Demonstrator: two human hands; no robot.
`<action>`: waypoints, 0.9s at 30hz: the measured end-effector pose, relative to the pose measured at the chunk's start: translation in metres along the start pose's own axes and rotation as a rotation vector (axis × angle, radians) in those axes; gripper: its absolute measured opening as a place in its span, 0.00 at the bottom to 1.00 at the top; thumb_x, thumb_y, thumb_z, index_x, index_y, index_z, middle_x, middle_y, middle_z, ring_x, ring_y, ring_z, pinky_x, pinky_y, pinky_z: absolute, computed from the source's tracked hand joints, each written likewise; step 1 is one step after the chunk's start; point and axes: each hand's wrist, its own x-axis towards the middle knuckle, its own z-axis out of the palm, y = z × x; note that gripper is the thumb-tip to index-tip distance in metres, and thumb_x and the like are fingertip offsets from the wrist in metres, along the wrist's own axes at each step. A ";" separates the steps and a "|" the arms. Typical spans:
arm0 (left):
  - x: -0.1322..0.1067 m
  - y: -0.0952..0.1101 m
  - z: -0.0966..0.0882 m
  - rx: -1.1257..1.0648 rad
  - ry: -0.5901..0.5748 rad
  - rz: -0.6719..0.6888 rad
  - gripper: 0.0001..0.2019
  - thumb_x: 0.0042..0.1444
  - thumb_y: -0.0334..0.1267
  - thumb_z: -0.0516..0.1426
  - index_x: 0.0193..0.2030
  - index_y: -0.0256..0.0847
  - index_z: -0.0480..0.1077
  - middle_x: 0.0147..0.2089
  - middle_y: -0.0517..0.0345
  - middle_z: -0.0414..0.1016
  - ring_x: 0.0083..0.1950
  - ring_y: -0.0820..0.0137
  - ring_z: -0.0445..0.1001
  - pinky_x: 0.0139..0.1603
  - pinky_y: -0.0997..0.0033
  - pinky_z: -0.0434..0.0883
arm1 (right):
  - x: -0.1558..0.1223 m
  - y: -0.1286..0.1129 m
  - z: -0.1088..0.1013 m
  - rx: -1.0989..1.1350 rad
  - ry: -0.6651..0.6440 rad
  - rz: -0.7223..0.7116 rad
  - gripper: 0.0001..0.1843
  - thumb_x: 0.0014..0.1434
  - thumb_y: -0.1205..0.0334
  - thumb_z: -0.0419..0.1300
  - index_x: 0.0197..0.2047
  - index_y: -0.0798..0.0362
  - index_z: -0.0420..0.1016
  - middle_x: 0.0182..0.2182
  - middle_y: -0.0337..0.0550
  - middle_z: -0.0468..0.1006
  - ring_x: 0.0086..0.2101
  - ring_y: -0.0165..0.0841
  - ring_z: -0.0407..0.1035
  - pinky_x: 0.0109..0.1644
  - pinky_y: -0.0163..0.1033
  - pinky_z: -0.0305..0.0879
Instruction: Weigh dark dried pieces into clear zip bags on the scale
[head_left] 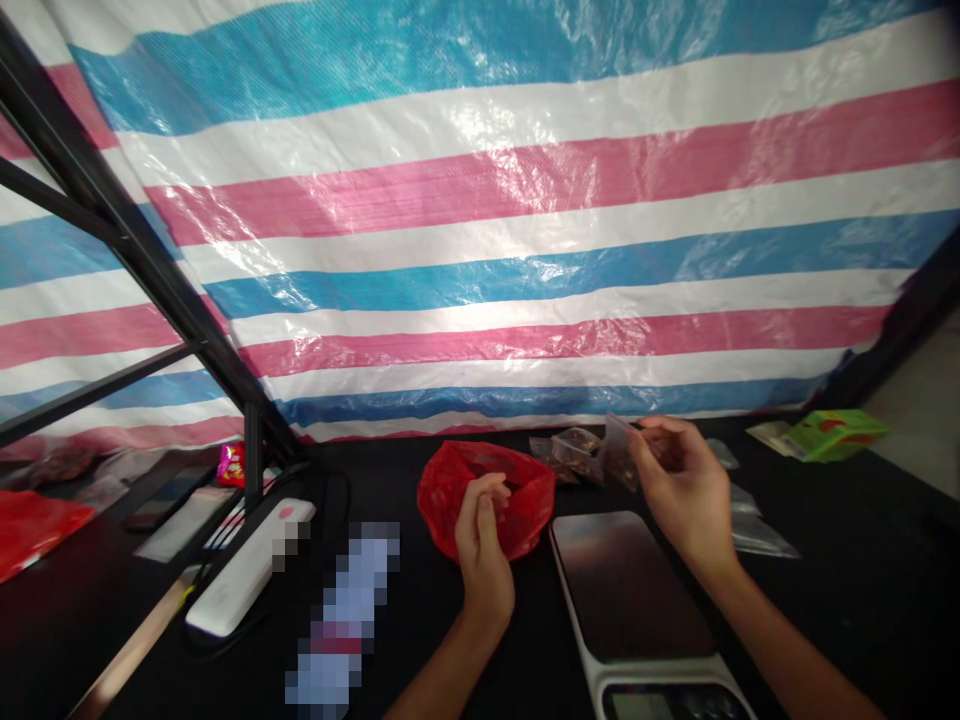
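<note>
Pinching a small clear plastic bag (pixel 619 452) between fingers and thumb, the right hand (pixel 679 480) is holding it up just above the black table (pixel 862 520), with brownish contents showing through the film near the fingertips. The left hand (pixel 484 540) is curled and resting against the mouth of a crumpled red plastic bag (pixel 517 505), though whether it is gripping the rim is hard to tell. A pinch high on the clear bag is keeping its lower part free and its contents in view, which suits careful handling. A digital kitchen scale (pixel 630 590) is sitting just below the right hand, while a heap of filled clear bags (pixel 570 455) is lying beyond it and flat empty-looking ones (pixel 757 535) are lying to its right. A green packet (pixel 836 435) is lying further along the table, and a striped tarpaulin (pixel 480 200) is hanging behind everything.
</note>
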 end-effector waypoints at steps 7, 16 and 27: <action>0.002 0.005 0.002 0.005 -0.032 0.062 0.22 0.72 0.54 0.52 0.34 0.41 0.74 0.32 0.58 0.72 0.34 0.68 0.70 0.39 0.71 0.68 | 0.008 0.034 -0.001 -0.274 -0.352 -0.072 0.18 0.69 0.46 0.60 0.51 0.49 0.78 0.39 0.46 0.85 0.33 0.40 0.77 0.39 0.44 0.73; 0.006 0.000 0.000 -0.004 -0.016 0.040 0.23 0.71 0.55 0.52 0.33 0.40 0.72 0.27 0.61 0.65 0.29 0.70 0.65 0.33 0.72 0.65 | 0.044 0.077 -0.059 -0.945 -0.285 -0.260 0.21 0.64 0.54 0.56 0.56 0.51 0.80 0.51 0.59 0.82 0.51 0.57 0.75 0.54 0.60 0.72; 0.002 0.000 0.000 -0.006 -0.076 0.048 0.22 0.73 0.52 0.50 0.34 0.40 0.72 0.25 0.63 0.63 0.27 0.72 0.62 0.30 0.73 0.63 | 0.053 0.108 -0.081 -1.020 -0.307 -0.154 0.21 0.66 0.54 0.55 0.52 0.54 0.84 0.53 0.64 0.83 0.54 0.62 0.75 0.56 0.65 0.70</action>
